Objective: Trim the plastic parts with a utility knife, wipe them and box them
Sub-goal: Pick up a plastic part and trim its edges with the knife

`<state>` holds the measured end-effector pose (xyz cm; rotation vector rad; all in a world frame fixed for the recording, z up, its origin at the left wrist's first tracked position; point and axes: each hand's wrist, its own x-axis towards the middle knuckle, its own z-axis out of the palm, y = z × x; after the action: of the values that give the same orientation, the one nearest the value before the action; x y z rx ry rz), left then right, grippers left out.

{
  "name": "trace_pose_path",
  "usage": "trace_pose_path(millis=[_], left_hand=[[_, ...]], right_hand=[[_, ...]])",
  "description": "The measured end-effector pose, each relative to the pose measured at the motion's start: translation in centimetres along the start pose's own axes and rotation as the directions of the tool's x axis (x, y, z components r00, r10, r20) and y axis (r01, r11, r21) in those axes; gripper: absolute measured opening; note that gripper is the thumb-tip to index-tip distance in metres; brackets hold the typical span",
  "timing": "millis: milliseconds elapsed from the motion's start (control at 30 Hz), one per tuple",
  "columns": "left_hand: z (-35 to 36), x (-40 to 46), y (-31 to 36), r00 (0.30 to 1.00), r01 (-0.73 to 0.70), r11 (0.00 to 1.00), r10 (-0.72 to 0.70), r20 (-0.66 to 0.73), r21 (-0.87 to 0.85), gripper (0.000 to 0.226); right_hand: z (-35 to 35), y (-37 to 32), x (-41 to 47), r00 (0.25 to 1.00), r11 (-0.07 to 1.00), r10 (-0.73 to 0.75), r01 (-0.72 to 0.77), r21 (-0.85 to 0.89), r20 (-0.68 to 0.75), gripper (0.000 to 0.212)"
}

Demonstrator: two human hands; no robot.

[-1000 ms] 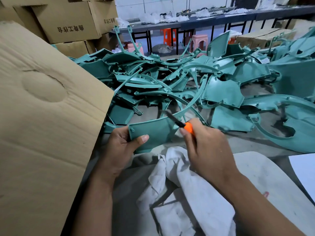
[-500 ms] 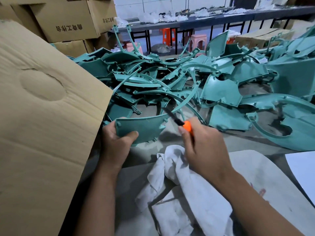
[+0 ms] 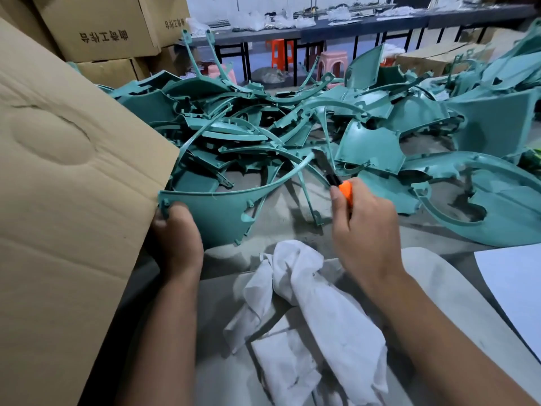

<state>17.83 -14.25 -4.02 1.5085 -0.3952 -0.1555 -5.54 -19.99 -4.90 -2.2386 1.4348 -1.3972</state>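
Observation:
My left hand [image 3: 175,238] grips the lower left corner of a teal plastic part [image 3: 222,212], a curved panel with a long thin arm sweeping up to the right. My right hand [image 3: 363,230] holds an orange utility knife [image 3: 344,189]; its dark blade points up and left, close to the tip of that arm. A crumpled white cloth [image 3: 316,317] lies on the table in front of me, between my forearms. A large pile of teal plastic parts [image 3: 263,121] covers the table behind.
A big open cardboard flap [image 3: 64,215] stands at my left, touching my left hand. Stacked cardboard boxes [image 3: 102,33] fill the back left. A large teal shell [image 3: 491,206] lies right, a white sheet [image 3: 515,282] at the right edge. Stools and benches stand behind.
My left hand has slid the teal part leftward against the cardboard flap and turned it, so its long arm reaches toward the knife. My right hand with the knife stayed nearly still.

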Motion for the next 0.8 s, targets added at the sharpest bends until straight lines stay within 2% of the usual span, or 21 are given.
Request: trace_pose_path(millis=[100, 200, 333, 467, 533, 600, 667, 733, 800], left_hand=[[0.1, -0.2, 0.2, 1.000, -0.026, 0.999, 0.026, 0.015, -0.018, 0.025], [0.1, -0.2, 0.4, 0.998, 0.066, 0.987, -0.065, 0.008, -0.148, 0.015], [0.1, 0.2, 0.3, 0.993, 0.121, 0.975, -0.122, 0.007, -0.186, 0.011], [0.3, 0.2, 0.3, 0.998, 0.061, 0.986, -0.059, 0.012, -0.156, 0.015], [0.5, 0.1, 0.2, 1.000, 0.018, 0.990, -0.019, -0.005, -0.141, 0.019], [0.6, -0.1, 0.2, 0.999, -0.023, 0.994, 0.020, -0.027, -0.110, 0.025], [0.6, -0.3, 0.2, 0.999, -0.043, 0.997, 0.041, -0.035, -0.068, 0.030], [0.7, -0.3, 0.3, 0.999, 0.002, 0.993, -0.007, -0.041, -0.117, 0.024], [0.5, -0.2, 0.6, 0.995, 0.077, 0.983, -0.087, -0.053, -0.165, 0.016]], right_hand=[[0.6, -2.1, -1.1, 0.975, 0.981, -0.193, 0.188, 0.055, 0.113, 0.027], [1.2, -2.2, -1.3, 0.952, 0.972, -0.224, 0.234, -0.024, 0.209, 0.029], [0.7, -0.3, -0.5, 0.990, 0.996, -0.064, 0.070, -0.052, 0.124, 0.031], [0.1, 1.7, 0.5, 0.989, 0.979, 0.126, -0.112, -0.169, 0.072, 0.037], [-0.2, 1.6, 0.5, 0.989, 0.976, 0.150, -0.144, -0.162, 0.020, 0.037], [-0.3, 0.4, -0.1, 0.998, 0.996, 0.066, -0.067, -0.054, -0.021, 0.034], [0.1, -1.4, -1.0, 0.995, 0.996, -0.080, 0.078, 0.043, 0.053, 0.030], [0.8, -2.5, -1.6, 0.971, 0.984, -0.176, 0.174, 0.026, 0.161, 0.030], [1.0, -2.6, -1.6, 0.967, 0.984, -0.175, 0.180, -0.009, 0.188, 0.032]])
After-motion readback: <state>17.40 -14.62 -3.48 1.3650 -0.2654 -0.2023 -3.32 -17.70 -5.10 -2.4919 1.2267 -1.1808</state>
